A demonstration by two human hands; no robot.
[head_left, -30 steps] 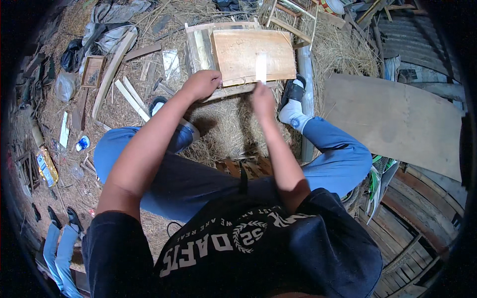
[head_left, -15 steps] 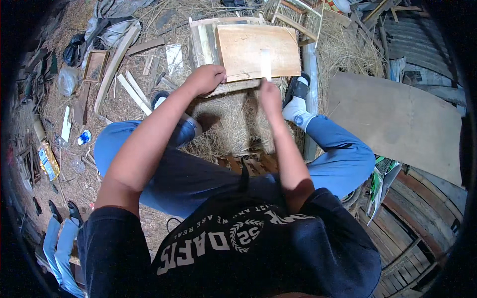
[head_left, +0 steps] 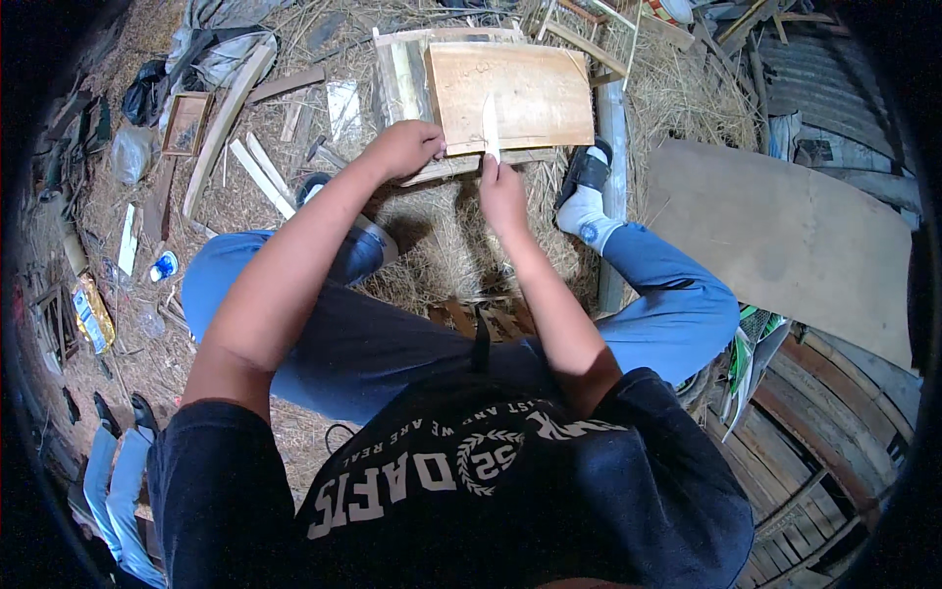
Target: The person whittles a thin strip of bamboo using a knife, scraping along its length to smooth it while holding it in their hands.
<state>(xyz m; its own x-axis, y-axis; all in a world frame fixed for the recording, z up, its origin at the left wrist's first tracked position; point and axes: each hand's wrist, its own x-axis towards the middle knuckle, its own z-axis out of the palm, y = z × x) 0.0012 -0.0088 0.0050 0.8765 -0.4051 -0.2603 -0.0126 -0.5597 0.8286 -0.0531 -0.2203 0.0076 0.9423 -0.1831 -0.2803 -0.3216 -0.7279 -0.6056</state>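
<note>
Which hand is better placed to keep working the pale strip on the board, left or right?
Probably the right hand: it already grips the pale strip standing on the wooden board. The left hand rests on the board's near-left corner.

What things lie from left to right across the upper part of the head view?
Small wooden frame → pale wood slats → left hand → pale strip in the right hand → white sock → large flat board.

A circular fisheye view with a black rim all round. Light is strong and even at the centre, brightest on the pale wooden board [head_left: 510, 93] and the plywood sheet [head_left: 785, 245], which look slightly washed out. Soft shadows fall on the straw [head_left: 432, 245] beneath the forearms. Straight edges bow near the rim, where detail darkens and smears.
</note>
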